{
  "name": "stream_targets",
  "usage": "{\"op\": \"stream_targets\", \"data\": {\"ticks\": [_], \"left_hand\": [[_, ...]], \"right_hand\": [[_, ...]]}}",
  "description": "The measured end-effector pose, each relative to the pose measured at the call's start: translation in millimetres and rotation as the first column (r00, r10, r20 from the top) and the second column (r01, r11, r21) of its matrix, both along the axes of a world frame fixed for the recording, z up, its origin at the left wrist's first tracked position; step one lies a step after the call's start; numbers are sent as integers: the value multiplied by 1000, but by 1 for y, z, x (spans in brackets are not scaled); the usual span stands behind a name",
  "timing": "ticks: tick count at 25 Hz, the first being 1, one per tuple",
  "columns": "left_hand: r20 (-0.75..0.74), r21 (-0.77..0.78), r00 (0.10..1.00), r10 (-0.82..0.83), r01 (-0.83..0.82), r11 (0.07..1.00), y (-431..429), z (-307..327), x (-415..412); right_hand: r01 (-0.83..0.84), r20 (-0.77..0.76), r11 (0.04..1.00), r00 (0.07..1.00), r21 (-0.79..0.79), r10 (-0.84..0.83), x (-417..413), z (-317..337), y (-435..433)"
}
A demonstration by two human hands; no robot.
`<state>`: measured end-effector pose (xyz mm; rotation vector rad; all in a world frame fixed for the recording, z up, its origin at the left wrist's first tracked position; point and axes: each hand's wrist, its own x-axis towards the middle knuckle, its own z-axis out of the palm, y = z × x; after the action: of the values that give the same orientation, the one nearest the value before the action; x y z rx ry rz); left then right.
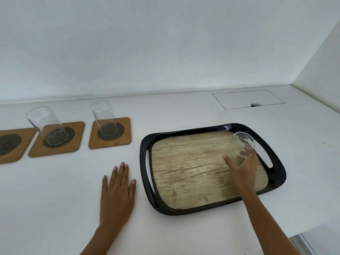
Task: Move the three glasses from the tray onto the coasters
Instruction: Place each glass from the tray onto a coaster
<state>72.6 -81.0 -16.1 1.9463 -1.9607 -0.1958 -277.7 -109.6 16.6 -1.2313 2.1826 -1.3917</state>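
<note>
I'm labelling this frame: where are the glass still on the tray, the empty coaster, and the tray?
glass still on the tray point(239, 144), head view, its clear side wall
empty coaster point(11, 144), head view, its dark woven centre
tray point(145, 142), head view, its black rim

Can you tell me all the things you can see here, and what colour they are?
glasses on coasters: two, clear, at left
glass on tray: one, clear, gripped by the right hand
coasters: three, brown wood with dark mesh centres, in a row at left; the leftmost is bare
tray: one, black rim, wood-look base, at right
counter: one, white
hatch outline: one, white, far right of counter
left hand: flat on the counter
right hand: around the glass
</note>
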Motion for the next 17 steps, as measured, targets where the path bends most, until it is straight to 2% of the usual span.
{"op": "stream_targets", "data": {"ticks": [9,14,17], "left_hand": [[-18,-37,999,-27,26,999,-1,-1,4],[-176,-21,984,-21,18,1000,6,3,27],[-186,-34,982,17,-23,999,19,6,64]], "right_hand": [[-136,-47,982,990,-133,131,59,29,7],[-288,-35,939,958,-190,286,126,46,6],[-375,-12,901,924,-219,382,177,51,5]]}}
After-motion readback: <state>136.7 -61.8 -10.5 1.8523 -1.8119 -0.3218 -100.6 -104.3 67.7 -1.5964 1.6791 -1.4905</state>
